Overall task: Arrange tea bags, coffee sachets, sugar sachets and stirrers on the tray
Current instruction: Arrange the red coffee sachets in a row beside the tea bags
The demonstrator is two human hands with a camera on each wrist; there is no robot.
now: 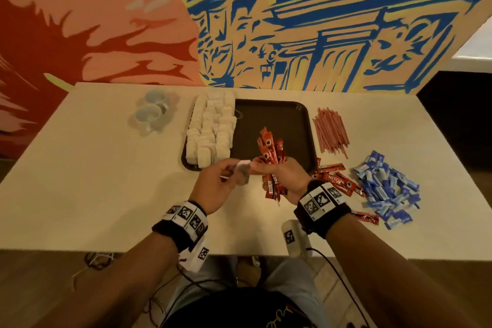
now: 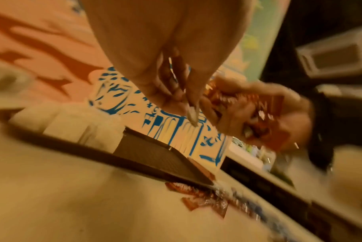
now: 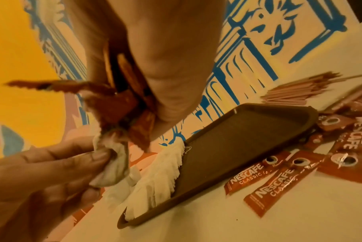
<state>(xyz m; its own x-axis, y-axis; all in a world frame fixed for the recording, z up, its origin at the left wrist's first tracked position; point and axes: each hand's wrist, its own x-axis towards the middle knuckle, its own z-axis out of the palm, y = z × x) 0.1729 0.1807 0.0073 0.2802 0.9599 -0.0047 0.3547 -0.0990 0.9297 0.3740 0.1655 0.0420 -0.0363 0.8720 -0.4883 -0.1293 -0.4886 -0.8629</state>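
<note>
Your right hand (image 1: pixel 286 176) is clenched around a bunch of red coffee sachets (image 1: pixel 271 157), held just over the near edge of the dark tray (image 1: pixel 292 125); the bunch fans out upward from your fist toward 12 o'clock, with the lower ends sticking out below the palm. Your left hand (image 1: pixel 221 184) sits just beside it at 9 o'clock, and its fingers (image 3: pixel 87 162) pinch a single tea bag (image 3: pixel 111 168), pale and crumpled, which touches the sachet bunch where the two hands meet.

On the tray, rows of white tea bags (image 1: pixel 210 128) fill the left strip, packed upright side by side from the near rim to the far rim. The rest of the tray floor shows bare and dark.

On the table (image 1: pixel 106 194), off the tray at 3 o'clock, lies a bundle of red stirrers (image 1: pixel 331 130), roughly parallel. At about 4 o'clock from the tray, loose coffee sachets (image 1: pixel 338 180) lie scattered flat, some touching the tray's near right corner. Beyond them, farther right, a heap of blue sugar sachets (image 1: pixel 386 189) spreads out. At 10 o'clock from the tray, two cups (image 1: pixel 151 112) stand close together, apparently in clear wrapping.

The left wrist view is blurred.
</note>
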